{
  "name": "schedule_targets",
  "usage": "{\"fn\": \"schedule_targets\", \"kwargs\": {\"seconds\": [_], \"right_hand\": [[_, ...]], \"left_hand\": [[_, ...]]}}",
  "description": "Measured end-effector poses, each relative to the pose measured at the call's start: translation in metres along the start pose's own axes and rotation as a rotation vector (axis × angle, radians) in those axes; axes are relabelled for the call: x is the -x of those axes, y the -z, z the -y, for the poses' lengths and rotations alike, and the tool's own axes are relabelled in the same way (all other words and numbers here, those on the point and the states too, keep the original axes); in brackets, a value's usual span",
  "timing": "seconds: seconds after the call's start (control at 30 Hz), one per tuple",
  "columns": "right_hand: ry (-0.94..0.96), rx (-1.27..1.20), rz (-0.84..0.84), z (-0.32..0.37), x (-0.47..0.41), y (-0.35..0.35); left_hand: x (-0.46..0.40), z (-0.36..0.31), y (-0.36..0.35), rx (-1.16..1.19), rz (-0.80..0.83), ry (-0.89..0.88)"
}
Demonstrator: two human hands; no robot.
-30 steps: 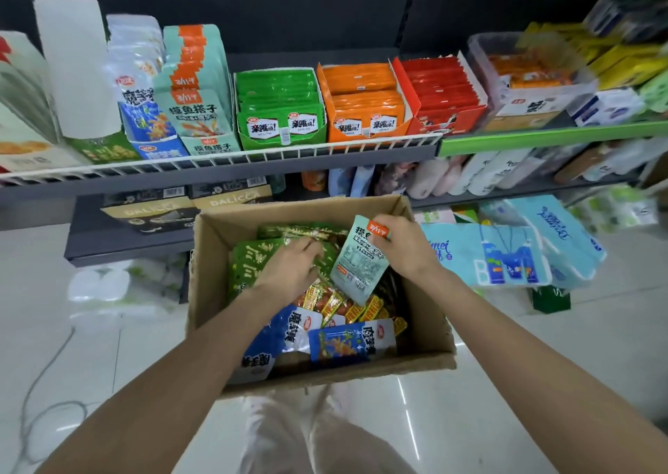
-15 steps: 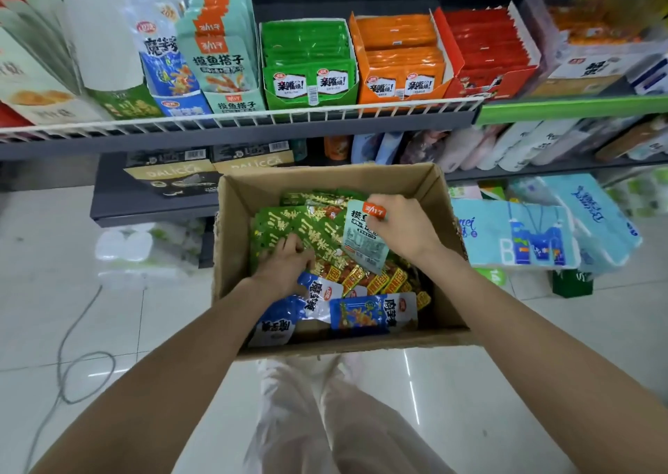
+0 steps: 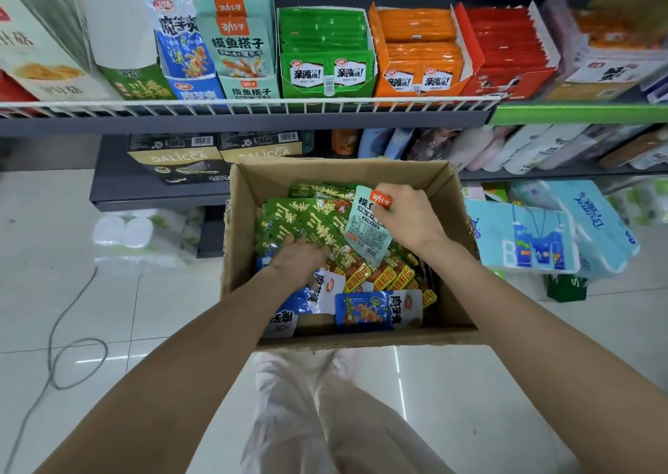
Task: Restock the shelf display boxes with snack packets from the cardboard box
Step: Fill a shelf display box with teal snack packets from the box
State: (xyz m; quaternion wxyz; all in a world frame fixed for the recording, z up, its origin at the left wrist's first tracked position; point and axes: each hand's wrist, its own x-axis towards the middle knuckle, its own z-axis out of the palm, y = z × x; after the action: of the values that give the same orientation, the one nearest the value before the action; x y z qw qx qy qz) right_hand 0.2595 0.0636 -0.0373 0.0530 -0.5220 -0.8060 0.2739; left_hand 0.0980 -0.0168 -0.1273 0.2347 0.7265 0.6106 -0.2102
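An open cardboard box sits on my lap below the shelf, filled with green, blue and orange snack packets. My right hand pinches a pale teal packet with an orange tab by its top, lifted above the pile. My left hand reaches into the green packets, its fingers buried among them; I cannot see whether it grips one. Blue packets lie at the box's near side. On the wire shelf stand the matching teal display box, a blue one, and green, orange and red ones.
A white wire rail fronts the shelf. Dark Dalicca boxes sit on the lower shelf behind the carton. Blue tissue packs lie on the floor to the right, wrapped rolls to the left, and a grey cable loops on the tiles.
The view has moved closer to the shelf. My left hand slid lower and deeper into the green packets. My right hand still holds the teal packet in much the same place.
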Motion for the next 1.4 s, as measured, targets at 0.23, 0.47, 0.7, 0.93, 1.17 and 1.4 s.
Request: {"fn": "schedule_targets", "kwargs": {"seconds": [0.23,0.47,0.7,0.93,1.17,1.4], "right_hand": [[-0.082,-0.130,-0.082,0.002,0.000,0.019],[-0.266,-1.070,0.039,0.064,-0.015,0.066],[-0.088,-1.257,0.038,0.128,-0.046,0.079],[-0.128,-0.864,-0.236,0.164,-0.089,0.077],[-0.028,-0.961,-0.273,0.201,-0.140,0.057],[0.073,-0.743,-0.406,0.204,-0.161,0.041]], "left_hand": [[0.021,0.022,0.047,0.976,-0.517,0.184],[0.050,0.027,0.130,1.346,-0.675,-0.005],[0.062,0.063,0.198,1.262,-0.833,0.059],[0.088,0.159,0.213,1.556,-0.917,0.158],[0.085,0.223,0.227,1.502,-1.044,0.162],[0.076,0.250,0.231,1.569,-1.006,0.097]]}}
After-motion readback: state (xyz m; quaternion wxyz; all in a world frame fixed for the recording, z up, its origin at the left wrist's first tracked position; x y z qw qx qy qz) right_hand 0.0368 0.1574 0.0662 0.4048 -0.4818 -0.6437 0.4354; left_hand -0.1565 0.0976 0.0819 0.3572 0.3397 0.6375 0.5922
